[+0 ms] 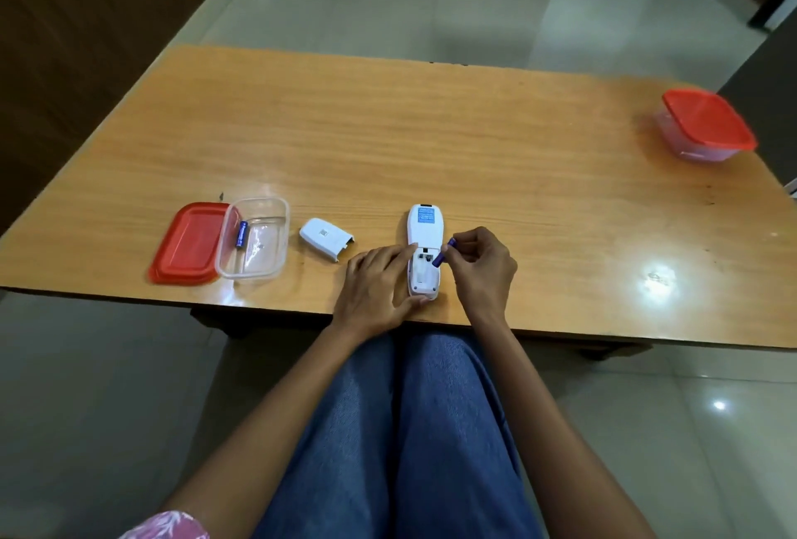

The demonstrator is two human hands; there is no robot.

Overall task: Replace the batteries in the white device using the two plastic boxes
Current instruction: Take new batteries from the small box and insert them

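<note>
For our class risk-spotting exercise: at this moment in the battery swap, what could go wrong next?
1. The right hand pinches the blue battery tilted at the open compartment of the white device; it might slip and roll.
2. The device lies near the front edge of the table, steadied only by the left hand; a push could slide it off.
3. The second battery in the open box looks alike, so old and new could get mixed.

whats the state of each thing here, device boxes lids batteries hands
white device, back up on the table, battery bay open
battery cover, off, lying left of the device
near box, open, holds one loose battery
red lid, off, at the near box's left
far box, closed, its lid on
purple battery, tilted at the bay, not seated
left hand, fingers straight, steadying the device
right hand, pinching the purple battery
</note>
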